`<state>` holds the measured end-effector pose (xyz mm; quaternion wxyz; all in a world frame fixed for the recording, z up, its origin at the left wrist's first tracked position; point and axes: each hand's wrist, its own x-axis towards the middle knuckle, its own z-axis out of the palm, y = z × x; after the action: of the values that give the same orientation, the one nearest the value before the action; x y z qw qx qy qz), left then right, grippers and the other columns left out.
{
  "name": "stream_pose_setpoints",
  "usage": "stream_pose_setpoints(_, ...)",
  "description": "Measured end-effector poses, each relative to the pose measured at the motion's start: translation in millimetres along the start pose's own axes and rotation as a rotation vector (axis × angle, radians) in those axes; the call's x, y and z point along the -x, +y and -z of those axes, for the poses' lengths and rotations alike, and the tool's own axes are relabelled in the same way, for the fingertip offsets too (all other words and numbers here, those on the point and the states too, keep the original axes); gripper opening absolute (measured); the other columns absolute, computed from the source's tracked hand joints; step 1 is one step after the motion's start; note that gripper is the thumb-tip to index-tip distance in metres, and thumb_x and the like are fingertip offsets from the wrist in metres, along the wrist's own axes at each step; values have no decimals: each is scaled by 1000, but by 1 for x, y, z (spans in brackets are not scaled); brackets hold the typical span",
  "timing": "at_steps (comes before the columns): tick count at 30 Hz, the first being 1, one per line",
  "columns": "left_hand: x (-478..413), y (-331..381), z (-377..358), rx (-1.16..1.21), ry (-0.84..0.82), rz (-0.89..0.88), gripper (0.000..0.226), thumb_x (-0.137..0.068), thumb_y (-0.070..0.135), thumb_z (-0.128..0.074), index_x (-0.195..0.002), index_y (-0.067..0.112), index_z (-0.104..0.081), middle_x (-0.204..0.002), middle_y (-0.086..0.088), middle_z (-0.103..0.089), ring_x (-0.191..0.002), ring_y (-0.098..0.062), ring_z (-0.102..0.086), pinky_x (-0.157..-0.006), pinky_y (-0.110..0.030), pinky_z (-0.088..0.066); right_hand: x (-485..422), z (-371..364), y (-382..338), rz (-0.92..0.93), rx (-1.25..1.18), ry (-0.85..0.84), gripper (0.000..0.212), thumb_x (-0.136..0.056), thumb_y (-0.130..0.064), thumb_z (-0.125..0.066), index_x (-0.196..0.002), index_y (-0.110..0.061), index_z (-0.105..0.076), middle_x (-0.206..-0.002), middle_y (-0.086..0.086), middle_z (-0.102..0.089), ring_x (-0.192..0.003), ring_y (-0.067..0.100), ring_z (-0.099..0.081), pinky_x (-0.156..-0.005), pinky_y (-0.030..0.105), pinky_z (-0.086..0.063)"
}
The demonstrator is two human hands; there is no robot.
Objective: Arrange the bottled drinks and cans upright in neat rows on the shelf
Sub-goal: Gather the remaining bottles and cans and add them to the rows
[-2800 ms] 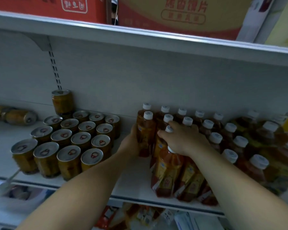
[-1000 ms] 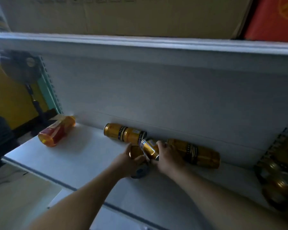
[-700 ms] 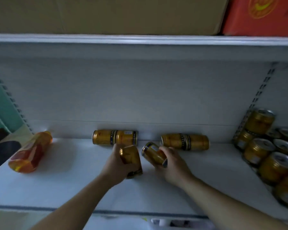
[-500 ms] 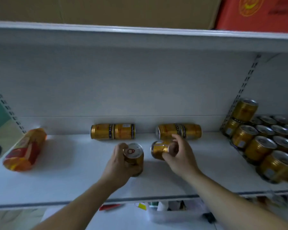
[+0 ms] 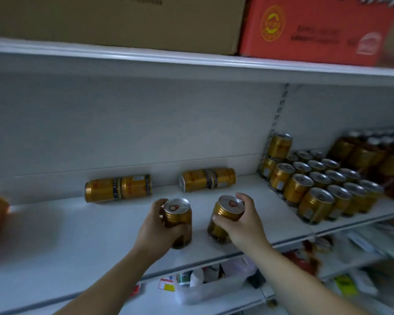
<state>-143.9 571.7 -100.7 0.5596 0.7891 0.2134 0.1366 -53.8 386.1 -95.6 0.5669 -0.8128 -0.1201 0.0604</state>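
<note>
White shop shelf [image 5: 77, 235], dimly lit. The left grip [image 5: 155, 226] clasps one gold can [image 5: 178, 214] round its side; the right grip [image 5: 241, 221] clasps a second gold can [image 5: 228, 210] just below its rim. Both are roughly upright, ring-pull tops showing, near the shelf's front edge. The standing rows of cans [image 5: 316, 183] lie to the right, nearer the right grip. Fallen cans [image 5: 117, 188] lie along the back wall, long axes running left to right.

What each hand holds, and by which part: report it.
The left hand grips one gold can around its side wall. The right hand grips a second gold can around its upper body, fingers reaching its top rim.
</note>
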Motion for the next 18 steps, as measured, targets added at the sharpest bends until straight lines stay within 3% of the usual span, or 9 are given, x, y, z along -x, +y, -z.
stream_pose_setpoints(4,5,46,-52,87,-139,-101,39,-72,22,-81,-92,40,-52,-92,15,-63,-85,0,-59,-69,-19,-45,11,66,2,-3,-101,177,61,-76,-24,-81,-123,-31,-43,-103,-21,-51,-95,5,-53,-80,24,-40)
stream_pose_setpoints(7,13,85,-99,137,-240,-170,38,-72,28,-80,-98,38,-54,-96,14,-64,-91,-2,-60,-72,-19,-47,17,125,6,7,-134,335,64,-75,-26,-82,-127,-26,-45,-107,-12,-56,-104,14,-57,-86,29,-44)
stream_pose_setpoints(9,18,110,-133,142,-296,-213,39,-75,26,-78,-102,36,-52,-96,15,-62,-87,5,-58,-70,-15,-44,21,165,11,-20,-151,407,69,-74,-31,-82,-131,-27,-42,-112,-8,-54,-105,16,-56,-88,34,-47)
stream_pose_setpoints(12,27,145,-190,154,-346,-280,38,-74,17,-78,-94,37,-54,-92,21,-60,-78,17,-57,-63,-6,-43,27,231,25,-10,-171,486,68,-72,-35,-83,-126,-28,-44,-116,-2,-58,-102,18,-60,-89,39,-52)
stream_pose_setpoints(15,36,174,-250,168,-348,-320,51,-70,14,-81,-108,31,-51,-98,20,-59,-89,7,-56,-70,-11,-42,29,298,42,13,-140,499,64,-70,-36,-83,-123,-27,-47,-113,-1,-59,-100,18,-61,-83,35,-53)
stream_pose_setpoints(18,37,199,-305,162,-327,-286,60,-69,17,-82,-116,24,-47,-104,10,-59,-96,-8,-58,-82,-26,-48,27,357,52,38,-112,467,60,-74,-32,-82,-122,-29,-46,-109,-8,-55,-94,10,-58,-72,23,-49)
